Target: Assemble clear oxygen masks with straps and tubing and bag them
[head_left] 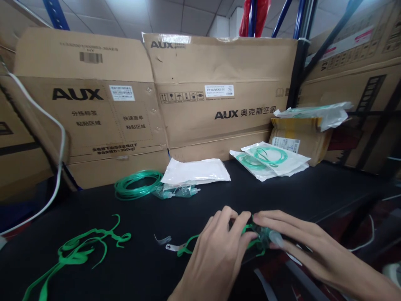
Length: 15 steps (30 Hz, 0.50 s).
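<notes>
Close to the table's front edge, my right hand is closed around a clear green oxygen mask with a pale nozzle. My left hand meets it from the other side, thumb and fingers pinched on a green elastic strap at the mask's edge. More of the strap shows left of that hand, beside a small metal strip. The fingertips partly cover where strap and mask meet. Further left lies a loose bunch of green elastic straps.
Behind my hands are coiled green tubing, clear masks, a white packet and packaged tubing. Large cardboard boxes line the back of the black table. A white cable hangs at left.
</notes>
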Motion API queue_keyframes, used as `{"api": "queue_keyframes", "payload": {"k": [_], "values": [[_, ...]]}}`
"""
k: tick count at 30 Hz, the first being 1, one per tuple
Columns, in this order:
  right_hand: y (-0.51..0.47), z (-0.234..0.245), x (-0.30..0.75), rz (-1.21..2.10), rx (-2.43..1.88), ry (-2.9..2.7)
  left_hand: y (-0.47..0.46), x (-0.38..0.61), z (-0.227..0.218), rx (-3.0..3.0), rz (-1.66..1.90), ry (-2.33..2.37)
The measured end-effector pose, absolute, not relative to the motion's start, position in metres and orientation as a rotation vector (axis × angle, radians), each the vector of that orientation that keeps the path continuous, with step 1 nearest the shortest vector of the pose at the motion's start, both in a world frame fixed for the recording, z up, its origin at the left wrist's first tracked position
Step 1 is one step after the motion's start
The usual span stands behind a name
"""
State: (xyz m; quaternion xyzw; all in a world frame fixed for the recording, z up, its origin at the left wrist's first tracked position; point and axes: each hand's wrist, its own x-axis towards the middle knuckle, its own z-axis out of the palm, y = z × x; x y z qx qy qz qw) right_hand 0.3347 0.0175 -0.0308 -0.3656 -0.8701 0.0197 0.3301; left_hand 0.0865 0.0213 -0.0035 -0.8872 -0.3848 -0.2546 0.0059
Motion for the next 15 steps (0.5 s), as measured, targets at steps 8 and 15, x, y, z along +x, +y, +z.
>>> {"api": "queue_keyframes", "payload": {"k": [8, 15], "values": [[0.036, -0.032, 0.360, 0.069, -0.916, -2.290, 0.021, 0.080, 0.002, -2.789, -0.734, -1.230], [0.034, -0.034, 0.357, 0.128, -0.962, -2.200, 0.025, 0.083, -0.007, -2.869, -1.041, -1.129]]}}
